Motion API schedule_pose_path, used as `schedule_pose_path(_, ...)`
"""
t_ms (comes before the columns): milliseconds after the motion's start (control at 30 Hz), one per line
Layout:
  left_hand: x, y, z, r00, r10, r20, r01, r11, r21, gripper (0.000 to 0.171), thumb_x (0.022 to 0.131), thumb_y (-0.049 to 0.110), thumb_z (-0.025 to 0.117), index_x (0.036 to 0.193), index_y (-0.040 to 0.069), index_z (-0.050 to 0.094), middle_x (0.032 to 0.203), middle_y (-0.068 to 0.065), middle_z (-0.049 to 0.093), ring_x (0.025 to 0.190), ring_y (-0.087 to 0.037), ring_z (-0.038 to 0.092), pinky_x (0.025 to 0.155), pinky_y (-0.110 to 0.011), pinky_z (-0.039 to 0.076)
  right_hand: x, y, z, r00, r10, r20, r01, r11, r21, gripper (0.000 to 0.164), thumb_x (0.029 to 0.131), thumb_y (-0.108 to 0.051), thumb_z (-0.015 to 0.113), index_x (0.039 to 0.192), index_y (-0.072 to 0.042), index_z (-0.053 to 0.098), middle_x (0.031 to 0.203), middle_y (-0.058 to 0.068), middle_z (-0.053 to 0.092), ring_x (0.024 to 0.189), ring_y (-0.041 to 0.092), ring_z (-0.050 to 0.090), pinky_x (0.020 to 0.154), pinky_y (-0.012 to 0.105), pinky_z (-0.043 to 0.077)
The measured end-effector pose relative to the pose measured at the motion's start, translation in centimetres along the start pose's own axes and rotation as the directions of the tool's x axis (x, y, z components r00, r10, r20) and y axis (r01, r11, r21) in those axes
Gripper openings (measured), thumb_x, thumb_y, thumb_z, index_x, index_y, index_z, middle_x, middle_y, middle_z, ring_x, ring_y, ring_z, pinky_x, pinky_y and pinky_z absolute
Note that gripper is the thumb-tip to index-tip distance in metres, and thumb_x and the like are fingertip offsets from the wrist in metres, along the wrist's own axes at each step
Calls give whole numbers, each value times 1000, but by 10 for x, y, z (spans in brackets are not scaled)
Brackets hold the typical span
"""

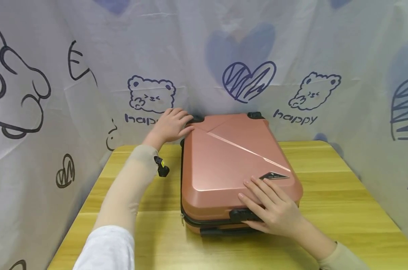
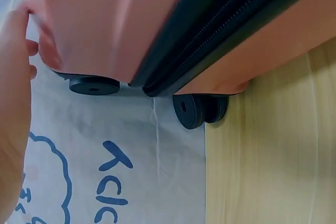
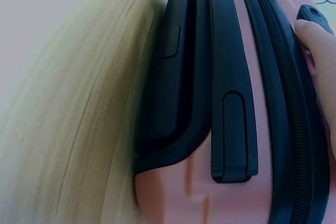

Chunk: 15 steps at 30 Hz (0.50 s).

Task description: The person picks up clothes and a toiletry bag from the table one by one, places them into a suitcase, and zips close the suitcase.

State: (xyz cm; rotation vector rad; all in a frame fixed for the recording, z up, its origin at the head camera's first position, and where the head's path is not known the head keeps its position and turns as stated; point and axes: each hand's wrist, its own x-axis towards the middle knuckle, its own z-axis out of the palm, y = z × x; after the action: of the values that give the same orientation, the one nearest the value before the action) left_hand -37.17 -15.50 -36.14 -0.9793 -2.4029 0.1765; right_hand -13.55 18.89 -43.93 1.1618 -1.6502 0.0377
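Note:
A rose-pink hard-shell suitcase (image 1: 234,157) lies flat on the wooden table, its wheels toward the back curtain. My left hand (image 1: 171,125) rests on its far left corner, by a black wheel housing (image 1: 196,119); in the left wrist view two black wheels (image 2: 94,85) show below that end. Across the near right part of the lid lies my right hand (image 1: 274,206), fingers extended beside the dark triangular badge (image 1: 274,175). Its thumb touches the black lock (image 1: 241,215) at the front edge. The right wrist view shows the black carry handle (image 3: 231,87) and the zipper (image 3: 286,77), which is closed there.
Pale curtains (image 1: 204,67) with drawn bears and hearts hang behind and on both sides of the table (image 1: 339,195). Bare wood shows left and right of the suitcase. A small black device (image 1: 161,167) is strapped at the left wrist.

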Motion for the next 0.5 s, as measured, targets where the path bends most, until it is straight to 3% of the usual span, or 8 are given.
schedule_pose_path(267,9,5,0,981,-61,181,70,996,-45,48,105,43,30,143,23,51,142,-2,55,140,-28,37,115,-51,27,-1,0,2,1000,-7,2,7,1000,-4,60,92,-57,53,124,-7,66,121,23,66,111,40,62,115,46,35)
schedule_pose_path(500,10,9,4,980,-84,180,95,994,-52,48,105,44,29,144,25,49,142,0,56,140,-27,35,114,-52,29,-4,1,1,1000,-5,10,5,1000,-9,60,92,-57,53,124,-8,66,122,23,66,112,40,62,116,46,34)
